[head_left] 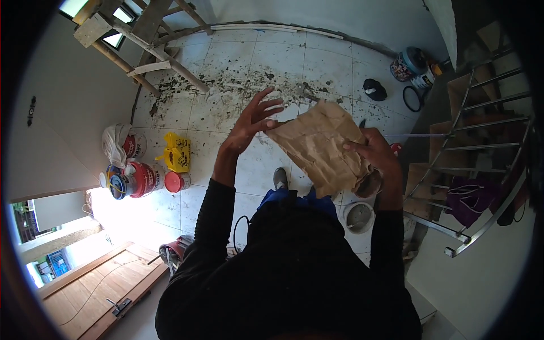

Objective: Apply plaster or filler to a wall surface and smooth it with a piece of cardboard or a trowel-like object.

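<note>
A crumpled sheet or bag of brown paper point(323, 144) hangs in front of me, above the tiled floor. My right hand point(377, 150) grips its right side, thumb on top and the other fingers mostly hidden. At the paper's left corner is my left hand point(249, 123), fingers spread apart. Its thumb tip lies at the edge, and I cannot tell whether it touches. Below my right hand shows a brown rounded shape point(369, 184) that I cannot make out. A round bucket point(358, 217) with grey stuff inside stands on the floor beneath my right forearm.
Dark debris point(243, 82) litters the far floor, near a wooden trestle point(153, 42). Paint pails point(146, 178) and a yellow bag point(177, 153) stand left, a wooden door point(102, 283) at lower left. Stairs with a metal railing point(487, 144) rise on the right, with a black bundle point(374, 89) nearby.
</note>
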A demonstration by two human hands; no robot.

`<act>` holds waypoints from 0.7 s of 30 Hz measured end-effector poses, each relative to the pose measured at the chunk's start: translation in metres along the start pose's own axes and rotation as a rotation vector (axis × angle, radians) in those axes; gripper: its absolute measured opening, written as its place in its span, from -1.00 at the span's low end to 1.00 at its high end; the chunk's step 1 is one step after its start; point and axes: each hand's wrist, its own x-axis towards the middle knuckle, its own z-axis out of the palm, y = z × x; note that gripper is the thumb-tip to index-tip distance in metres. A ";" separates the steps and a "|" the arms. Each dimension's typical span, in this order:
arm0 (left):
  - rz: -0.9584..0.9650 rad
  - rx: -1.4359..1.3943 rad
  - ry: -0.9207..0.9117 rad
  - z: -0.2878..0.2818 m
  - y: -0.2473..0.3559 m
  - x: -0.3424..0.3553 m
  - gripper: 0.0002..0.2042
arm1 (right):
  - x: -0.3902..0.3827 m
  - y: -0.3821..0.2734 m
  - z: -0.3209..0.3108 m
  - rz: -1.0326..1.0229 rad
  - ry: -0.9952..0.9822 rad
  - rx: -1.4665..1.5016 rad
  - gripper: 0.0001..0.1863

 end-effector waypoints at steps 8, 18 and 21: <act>-0.408 0.474 -0.222 0.016 -0.010 0.011 -0.66 | 0.027 -0.012 0.002 0.129 -0.262 0.080 -0.54; -0.533 0.055 0.038 -0.017 -0.069 -0.047 -0.67 | -0.039 0.096 0.065 0.374 0.067 0.381 -0.31; -0.533 0.137 0.047 -0.024 -0.079 -0.044 -0.71 | -0.036 0.116 0.078 0.394 0.246 0.429 -0.38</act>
